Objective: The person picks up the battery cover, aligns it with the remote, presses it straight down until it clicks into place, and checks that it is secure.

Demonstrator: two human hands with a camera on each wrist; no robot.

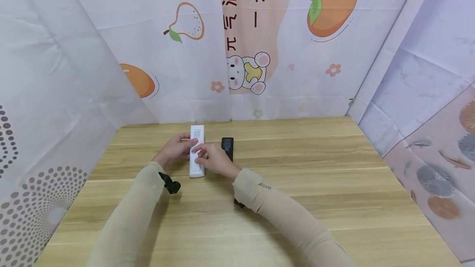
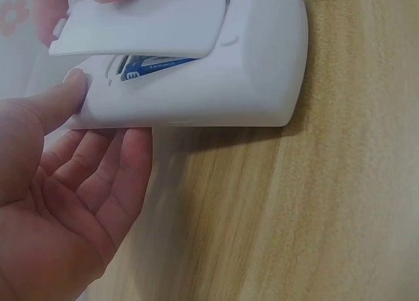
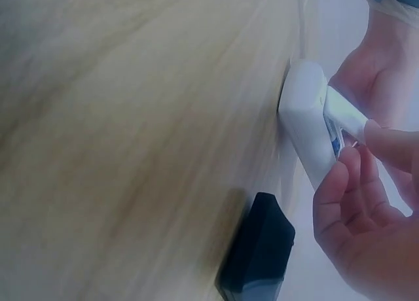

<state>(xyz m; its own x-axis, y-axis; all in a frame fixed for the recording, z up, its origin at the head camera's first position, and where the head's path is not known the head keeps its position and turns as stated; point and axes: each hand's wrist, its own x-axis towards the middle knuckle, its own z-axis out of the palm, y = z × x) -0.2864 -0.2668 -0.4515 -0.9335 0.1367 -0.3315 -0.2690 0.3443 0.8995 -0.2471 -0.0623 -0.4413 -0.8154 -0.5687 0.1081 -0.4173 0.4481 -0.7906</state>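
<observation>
A white remote control (image 1: 197, 130) lies back side up on the table, its battery compartment uncovered. My left hand (image 1: 177, 148) grips its left side, thumb on the upper face and fingers beneath the edge. With thumb and fingers my right hand (image 1: 216, 159) pinches the white battery cover (image 2: 141, 23), which is tilted up over the compartment. Below the cover a blue AAA battery (image 2: 160, 67) shows; the rest of the compartment is hidden. Just right of the right hand is a black remote control (image 1: 227, 145), partly covered by that hand in the head view.
The wooden table (image 1: 315, 168) extends to both sides and toward me. A printed curtain (image 1: 178, 61) hangs along its back edge, with more cloth at left and right. A black wrist mount (image 1: 170, 184) sticks out from the left sleeve.
</observation>
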